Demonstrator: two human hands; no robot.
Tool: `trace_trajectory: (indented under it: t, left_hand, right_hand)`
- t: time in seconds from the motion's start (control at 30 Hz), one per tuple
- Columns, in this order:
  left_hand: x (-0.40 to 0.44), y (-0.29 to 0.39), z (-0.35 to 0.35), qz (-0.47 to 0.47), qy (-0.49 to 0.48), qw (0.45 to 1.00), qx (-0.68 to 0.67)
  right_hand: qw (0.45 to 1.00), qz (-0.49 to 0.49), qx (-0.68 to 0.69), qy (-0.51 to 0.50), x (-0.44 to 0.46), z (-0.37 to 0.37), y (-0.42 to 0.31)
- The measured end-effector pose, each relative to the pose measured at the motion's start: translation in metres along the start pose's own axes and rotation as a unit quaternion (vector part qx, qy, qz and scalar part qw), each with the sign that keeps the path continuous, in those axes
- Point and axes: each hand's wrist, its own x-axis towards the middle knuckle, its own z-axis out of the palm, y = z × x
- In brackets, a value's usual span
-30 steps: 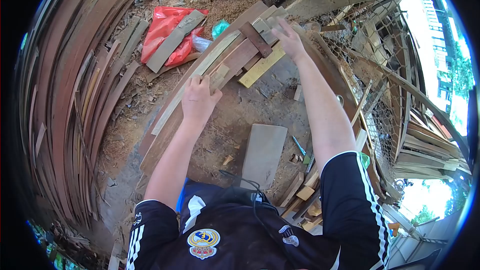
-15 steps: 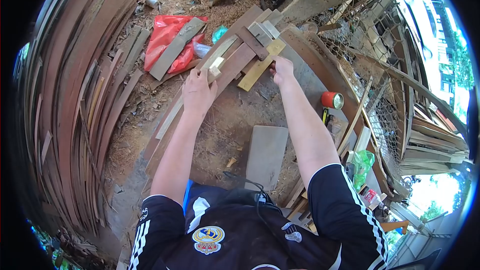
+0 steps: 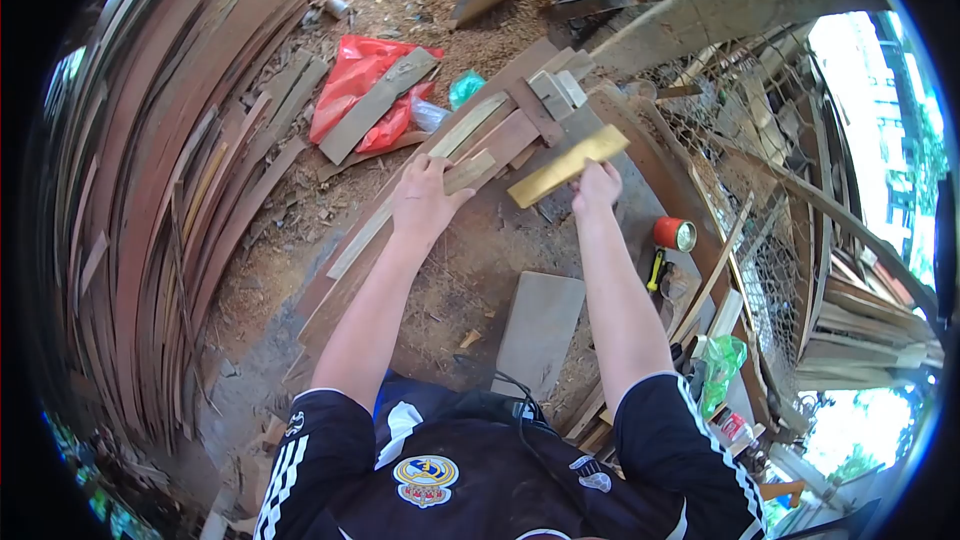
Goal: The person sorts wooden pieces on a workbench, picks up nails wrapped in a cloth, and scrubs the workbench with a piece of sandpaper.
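On my feed, at the table (image 3: pixel 455 275), I'd steady the planks (image 3: pixel 481 127) along its far-left edge under the left hand (image 3: pixel 424 202), whose grip I can't tell, and keep the yellow strip (image 3: pixel 560 171), pinched in the right hand (image 3: pixel 598 186) toward the far edge, clear of them. Half a second ago that strip met the dark crosspiece (image 3: pixel 533 112); now it's swung away.

Wire mesh (image 3: pixel 765 275) blocks passage on the right.

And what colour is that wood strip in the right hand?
The strip is yellow; the head view shows it best.
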Motion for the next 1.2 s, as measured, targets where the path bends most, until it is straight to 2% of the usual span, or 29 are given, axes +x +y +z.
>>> trace_trajectory:
  t: [0.1, 0.2, 0.33, 0.4, 0.53, 0.77, 0.87, 0.97, 1.07, 1.17, 1.2]
  left_hand:
    - [0.001, 0.003, -0.001, -0.001, -0.003, 0.999, 0.051]
    - [-0.001, 0.005, -0.002, -0.001, -0.03, 0.995, 0.091]
    - [-0.015, 0.014, -0.02, -0.013, -0.073, 0.988, 0.135]
    - [-0.026, 0.008, -0.03, 0.0, -0.084, 0.989, 0.12]
    - [-0.047, -0.001, -0.062, 0.008, -0.096, 0.991, 0.094]
    - [-0.048, -0.021, -0.056, 0.007, -0.085, 0.995, 0.046]
    - [-0.027, -0.005, -0.04, -0.049, -0.133, 0.989, 0.031]
    - [-0.02, 0.004, -0.036, -0.126, -0.082, 0.989, -0.016]
    - [-0.018, 0.006, -0.046, -0.172, 0.078, 0.98, -0.071]
    - [0.002, -0.023, -0.037, -0.112, 0.029, 0.99, -0.079]
    - [0.009, -0.031, -0.04, -0.058, -0.001, 0.992, -0.108]
  right_hand:
    - [0.997, -0.027, 0.041, 0.056, -0.032, -0.023, -0.006]
    - [0.996, -0.026, 0.082, -0.015, -0.068, -0.029, -0.025]
    - [0.987, -0.03, 0.083, -0.135, -0.093, -0.001, -0.04]
    - [0.977, -0.005, 0.097, -0.19, -0.102, 0.019, -0.048]
    - [0.969, 0.113, 0.087, -0.204, -0.098, 0.05, -0.04]
    - [0.965, 0.107, 0.12, -0.206, -0.091, 0.062, -0.03]
    - [0.962, 0.094, 0.139, -0.213, -0.088, 0.063, -0.046]
    - [0.956, 0.066, 0.123, -0.256, -0.087, 0.072, -0.054]
    - [0.954, 0.035, 0.081, -0.285, -0.091, 0.079, -0.055]
    - [0.946, 0.041, 0.044, -0.32, -0.083, 0.088, -0.037]
    - [0.945, 0.051, 0.03, -0.323, -0.085, 0.092, -0.032]
